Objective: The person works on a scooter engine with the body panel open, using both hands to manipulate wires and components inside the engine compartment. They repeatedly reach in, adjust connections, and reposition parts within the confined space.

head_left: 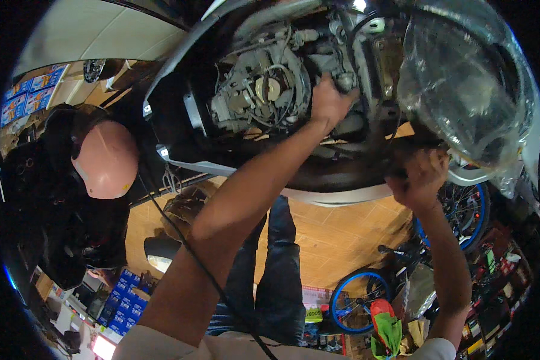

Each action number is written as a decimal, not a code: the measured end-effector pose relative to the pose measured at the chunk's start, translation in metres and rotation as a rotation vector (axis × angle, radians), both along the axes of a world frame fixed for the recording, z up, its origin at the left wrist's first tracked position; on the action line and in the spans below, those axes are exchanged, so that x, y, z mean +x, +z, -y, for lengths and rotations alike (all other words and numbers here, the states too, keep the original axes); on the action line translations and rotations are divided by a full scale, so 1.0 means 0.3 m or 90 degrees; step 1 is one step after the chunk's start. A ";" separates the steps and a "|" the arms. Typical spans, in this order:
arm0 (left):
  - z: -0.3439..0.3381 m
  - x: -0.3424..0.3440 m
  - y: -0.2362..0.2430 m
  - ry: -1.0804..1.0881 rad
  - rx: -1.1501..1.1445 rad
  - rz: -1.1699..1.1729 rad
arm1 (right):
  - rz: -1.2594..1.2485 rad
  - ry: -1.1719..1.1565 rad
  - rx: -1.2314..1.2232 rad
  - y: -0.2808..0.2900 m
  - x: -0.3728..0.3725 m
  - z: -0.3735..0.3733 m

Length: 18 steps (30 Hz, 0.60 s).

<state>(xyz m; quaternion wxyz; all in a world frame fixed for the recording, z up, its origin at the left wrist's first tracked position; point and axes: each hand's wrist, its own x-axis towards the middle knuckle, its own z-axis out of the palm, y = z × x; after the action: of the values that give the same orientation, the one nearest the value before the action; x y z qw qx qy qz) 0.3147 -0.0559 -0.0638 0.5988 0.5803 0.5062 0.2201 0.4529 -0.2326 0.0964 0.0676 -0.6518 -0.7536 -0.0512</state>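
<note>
Nearest the camera, two bare forearms rise from the lower edge, a thin black cable [180,237] running along the left one. Below them lie the person's jeans-clad legs and a wood-pattern floor [342,234].

The right hand [422,177] is closed in a fist on the lower edge of a scooter's bodywork, the fingers pressed together around something dark; what exactly they grip I cannot tell. Just above and right of it hangs a crumpled clear plastic sheet [462,84] over the panel.

Farther up, the left hand [330,99] reaches into the open engine bay, fingers curled and pressed against a grimy grey fitting. Just left of those fingers sits the exposed engine assembly [261,90], round, dusty, laced with hoses and wires.

The covers look already off and the engine laid bare; no part appears loose or withdrawn, so the work inside seems mid-way.

Beyond, left of both hands, another person in dark clothes crouches; blue-rimmed bicycle wheels [357,300] stand below the right hand.
</note>
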 end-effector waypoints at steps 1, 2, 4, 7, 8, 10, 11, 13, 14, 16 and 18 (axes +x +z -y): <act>-0.003 0.007 -0.006 0.007 0.007 0.006 | 0.014 0.011 0.021 0.003 -0.001 -0.003; -0.005 0.005 -0.012 0.014 0.015 0.013 | 0.036 0.024 0.044 0.004 -0.004 -0.008; -0.011 -0.008 -0.023 -0.029 0.012 -0.019 | 0.007 0.015 -0.002 0.014 -0.007 -0.014; -0.031 -0.028 -0.039 -0.066 -0.023 0.070 | 0.008 0.004 -0.007 0.020 -0.014 -0.024; -0.033 -0.029 -0.043 -0.072 -0.004 0.059 | 0.004 0.002 -0.008 0.021 -0.016 -0.026; -0.035 -0.037 -0.052 -0.104 -0.012 0.043 | 0.001 0.005 -0.001 0.022 -0.017 -0.030; -0.029 -0.024 -0.057 -0.074 -0.026 0.081 | 0.004 0.007 0.006 0.023 -0.018 -0.030; -0.016 -0.010 -0.069 0.000 -0.062 0.167 | 0.008 0.009 0.006 0.023 -0.020 -0.032; -0.010 -0.003 -0.076 0.021 -0.050 0.173 | 0.010 0.007 0.002 0.025 -0.021 -0.032; -0.002 0.006 -0.089 0.034 -0.097 0.153 | 0.005 0.009 0.014 0.026 -0.023 -0.035; -0.003 0.007 -0.098 0.033 -0.072 0.123 | -0.015 0.018 0.045 0.025 -0.026 -0.038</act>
<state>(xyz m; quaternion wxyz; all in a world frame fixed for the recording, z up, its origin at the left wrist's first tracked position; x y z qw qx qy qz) 0.3168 -0.0549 -0.0932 0.6709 0.5084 0.4723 0.2616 0.4452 -0.2212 0.1041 0.1005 -0.6386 -0.7598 -0.0689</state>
